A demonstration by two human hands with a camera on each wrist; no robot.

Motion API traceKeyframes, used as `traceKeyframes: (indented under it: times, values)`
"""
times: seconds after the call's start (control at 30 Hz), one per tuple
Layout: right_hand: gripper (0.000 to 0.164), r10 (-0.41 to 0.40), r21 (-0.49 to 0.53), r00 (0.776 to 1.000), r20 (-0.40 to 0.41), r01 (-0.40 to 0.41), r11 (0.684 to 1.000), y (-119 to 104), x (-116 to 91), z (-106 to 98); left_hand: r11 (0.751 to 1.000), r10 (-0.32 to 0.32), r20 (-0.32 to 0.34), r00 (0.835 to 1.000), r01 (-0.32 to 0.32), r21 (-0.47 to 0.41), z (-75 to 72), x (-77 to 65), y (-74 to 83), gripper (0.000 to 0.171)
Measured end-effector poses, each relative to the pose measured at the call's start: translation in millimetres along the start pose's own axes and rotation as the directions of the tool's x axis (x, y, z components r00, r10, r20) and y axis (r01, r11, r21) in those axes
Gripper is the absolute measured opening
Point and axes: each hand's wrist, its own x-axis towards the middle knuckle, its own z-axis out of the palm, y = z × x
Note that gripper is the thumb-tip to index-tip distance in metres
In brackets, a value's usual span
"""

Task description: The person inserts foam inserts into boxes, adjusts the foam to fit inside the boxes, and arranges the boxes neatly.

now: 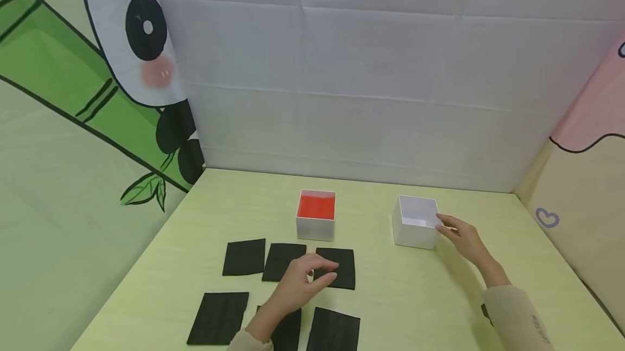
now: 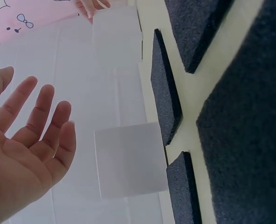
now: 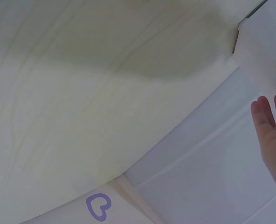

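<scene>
My left hand (image 1: pixel 301 283) hovers over the black foam squares with nothing in it. Its fingers are spread and loosely bent in the left wrist view (image 2: pixel 33 144). Below and around it lie flat black squares, among them one at the back right (image 1: pixel 344 269) and one at the front left (image 1: pixel 218 318). At the right stands a white open-topped box (image 1: pixel 415 236). My right hand (image 1: pixel 461 237) is at that box's right side, fingertips at its wall; whether they press it cannot be told. Rather straight fingers show in the right wrist view (image 3: pixel 271 126).
A second white box (image 1: pixel 314 229), with red inside, stands behind the squares. The pale yellow table (image 1: pixel 381 297) meets a white fabric backdrop (image 1: pixel 361 139) at its far edge. Printed cloth (image 1: pixel 49 204) hangs along the left side.
</scene>
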Motion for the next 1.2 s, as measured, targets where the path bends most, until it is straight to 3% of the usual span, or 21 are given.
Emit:
traceKeyframes:
  times: [0.4, 0.67, 1.0, 1.2]
  values:
    - [0.038, 0.024, -0.007, 1.0, -0.008, -0.024, 1.0, 0.8, 1.1, -0.2, 1.0, -0.001, 0.139, 0.99, 0.001, -0.003, 6.6, -8.5, -5.4, 0.025]
    - [0.039, 0.032, -0.005, 0.999, 0.002, -0.032, 0.999, 6.3, 1.9, 0.1, 0.999, -0.042, 0.288, 0.957, 0.032, 0.042, 8.8, -11.6, -8.7, 0.022]
    - [0.039, 0.025, -0.015, 1.0, 0.003, -0.025, 1.0, 5.3, 1.6, -0.8, 0.968, -0.015, 0.438, 0.899, -0.097, 0.23, 14.9, -13.5, -14.8, 0.027]
    - [0.039, 0.025, -0.007, 1.0, 0.01, -0.025, 1.0, 3.1, 1.4, -2.8, 0.925, 0.023, 0.484, 0.875, -0.202, 0.322, 15.2, -15.4, -16.0, 0.033]
